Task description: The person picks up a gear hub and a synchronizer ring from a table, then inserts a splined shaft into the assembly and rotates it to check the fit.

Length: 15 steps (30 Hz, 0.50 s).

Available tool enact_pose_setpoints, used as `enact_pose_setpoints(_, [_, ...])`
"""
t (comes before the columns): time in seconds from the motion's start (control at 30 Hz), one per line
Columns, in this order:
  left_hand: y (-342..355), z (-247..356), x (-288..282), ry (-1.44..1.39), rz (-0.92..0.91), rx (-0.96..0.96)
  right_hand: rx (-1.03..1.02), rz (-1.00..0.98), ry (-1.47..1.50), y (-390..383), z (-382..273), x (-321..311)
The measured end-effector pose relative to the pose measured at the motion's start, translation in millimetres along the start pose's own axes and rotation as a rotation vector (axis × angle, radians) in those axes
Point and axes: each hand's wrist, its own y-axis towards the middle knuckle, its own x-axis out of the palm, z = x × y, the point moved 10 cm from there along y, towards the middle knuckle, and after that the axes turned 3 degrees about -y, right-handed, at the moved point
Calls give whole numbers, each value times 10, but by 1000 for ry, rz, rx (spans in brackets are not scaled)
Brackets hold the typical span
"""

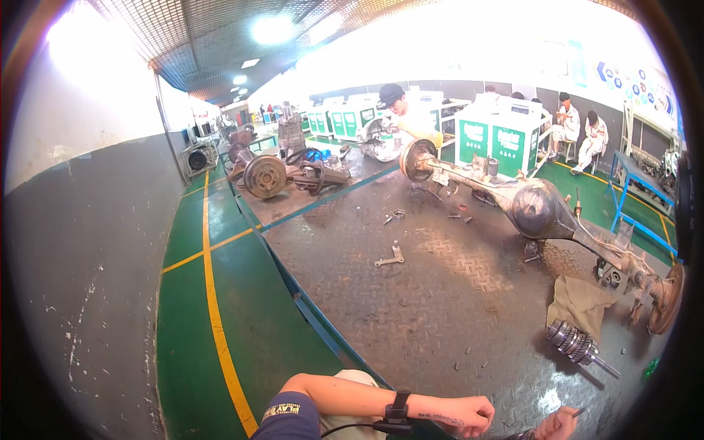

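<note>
My left hand point(473, 414), with a black strap device on the wrist, is curled closed at the steel table's near edge; whatever it may hold is hidden. My right hand point(557, 424), low at the picture's edge, grips a thin rod point(578, 413). Above it lie a geared shaft point(576, 343) and a tan cloth point(576, 301). A long rusty axle housing point(534, 209) with round end hubs spans the table's far right. A small metal bracket point(390, 257), a ring point(398, 214) and several small loose parts lie on the steel plate point(440, 308).
Axle assemblies point(264, 176) stand farther back on the left, near a person in a cap point(400, 110). Green-and-white cabinets point(488, 143), seated people point(565, 125) and a blue metal stand point(634, 213) are behind. A green floor aisle point(187, 315) runs along the left wall.
</note>
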Motion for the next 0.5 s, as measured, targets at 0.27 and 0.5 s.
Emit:
enact_pose_setpoints(0.27, [33,-39,-5,-37,-3,1,123,103,-122,120,139,73])
enact_pose_setpoints(0.5, [17,-82,-27,-54,4,-4,-2,17,-349,106,113,208])
